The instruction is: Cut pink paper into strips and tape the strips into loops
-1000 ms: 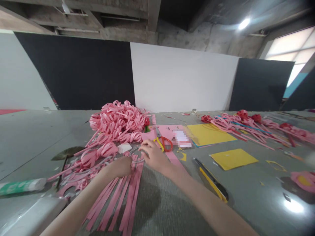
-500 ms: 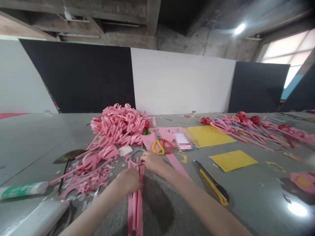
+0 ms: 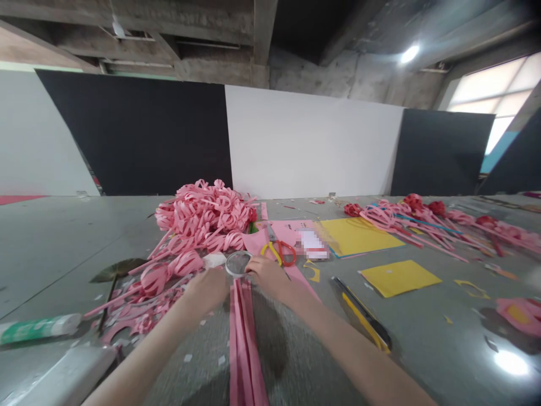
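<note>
My right hand is closed on the right side of a ring-shaped roll of tape, raised above the floor and seen at a slant. Close to the roll's lower left side is my left hand, fingers drawn together; what they pinch is hidden. Below both hands, a bundle of long pink paper strips runs toward me, its far end under the roll. Just beyond my right hand lie scissors with one yellow and one red handle, on pink paper.
A heap of curled pink paper strips stands behind, with pink scraps at left. A glue tube lies far left. To the right are a utility knife, yellow sheets and pink paper flowers.
My left hand has moved from the strips up and left to beside the roll. The roll has risen slightly and tilted. The strips' near end has swung right.
</note>
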Demonstrator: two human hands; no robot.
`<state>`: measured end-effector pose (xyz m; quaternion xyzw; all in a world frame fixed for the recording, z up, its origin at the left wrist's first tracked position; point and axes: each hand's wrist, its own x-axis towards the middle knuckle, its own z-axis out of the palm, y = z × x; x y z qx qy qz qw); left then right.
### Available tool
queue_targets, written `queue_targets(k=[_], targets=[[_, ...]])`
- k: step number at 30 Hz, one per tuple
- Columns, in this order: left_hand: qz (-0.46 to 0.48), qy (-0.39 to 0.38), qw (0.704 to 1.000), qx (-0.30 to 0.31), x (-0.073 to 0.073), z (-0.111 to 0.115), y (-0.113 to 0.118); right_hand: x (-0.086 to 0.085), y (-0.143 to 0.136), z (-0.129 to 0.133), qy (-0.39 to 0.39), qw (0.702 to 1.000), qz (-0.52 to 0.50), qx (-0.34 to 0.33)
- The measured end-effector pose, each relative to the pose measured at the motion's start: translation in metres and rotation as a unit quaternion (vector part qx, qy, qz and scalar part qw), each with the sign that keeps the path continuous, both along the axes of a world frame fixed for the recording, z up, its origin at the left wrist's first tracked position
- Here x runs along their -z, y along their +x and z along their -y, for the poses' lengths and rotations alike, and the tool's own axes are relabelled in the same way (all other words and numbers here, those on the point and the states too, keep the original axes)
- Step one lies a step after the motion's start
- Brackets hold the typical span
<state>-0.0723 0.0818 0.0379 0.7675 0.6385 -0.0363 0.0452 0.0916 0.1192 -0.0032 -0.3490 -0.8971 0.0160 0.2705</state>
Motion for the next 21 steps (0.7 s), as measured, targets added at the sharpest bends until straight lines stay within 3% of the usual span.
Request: queue_targets(k=[5,10,14,18,21], targets=[[-0.029,0.005,0.999,-0.031,0.004,-0.030,-0.035,-0.001,-0.002,0.000,0.014,1.000,-0.004,-0.014],[-0.037,0.020,0.998,-0.041,0.017,-0.039,-0.041,0.010,-0.014,-0.005,0.031,0.999,0.022,-0.035],[-0.037,0.025,0.998,-0.044,0.016,-0.041,-0.045,0.010,-0.018,-0.006,0.035,0.998,0.032,-0.034],[-0.014,0.011,1.000,0.005,0.011,-0.039,-0.039,-0.004,-0.015,0.017,0.037,0.999,0.019,-0.027],[0.021,-0.006,0.997,0.075,0.011,-0.033,-0.030,-0.009,-0.011,0.050,0.024,0.994,0.041,-0.101]])
